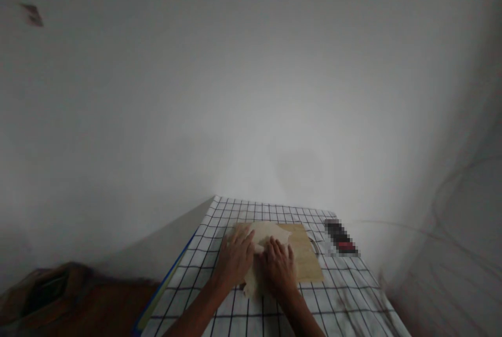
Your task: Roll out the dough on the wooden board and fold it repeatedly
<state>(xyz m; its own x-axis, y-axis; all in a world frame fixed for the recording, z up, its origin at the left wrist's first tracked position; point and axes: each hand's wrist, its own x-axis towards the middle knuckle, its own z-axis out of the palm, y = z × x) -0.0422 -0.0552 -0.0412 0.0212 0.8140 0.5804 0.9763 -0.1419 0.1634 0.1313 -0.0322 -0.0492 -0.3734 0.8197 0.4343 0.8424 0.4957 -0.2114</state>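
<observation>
A thin, pale sheet that looks like rolled-out dough (270,231) lies over a wooden cutting board (309,258), with its near end hanging past the board's front edge onto the cloth. My left hand (236,256) rests flat on the left part of the sheet, its fingers stretched forward and slightly apart. On the middle of the sheet, close to a fold, lies my right hand (279,266); its fingers are a little bent and spread, and the thumb is mostly hidden. Something small and dark shows under the sheet's near left edge.
A white tablecloth (337,295) with dark grid lines covers the table. A blurred-out dark object (341,237) with a red patch sits at the right edge. Behind stands a pale wall (251,91). A brown wooden piece (47,295) is low at the left.
</observation>
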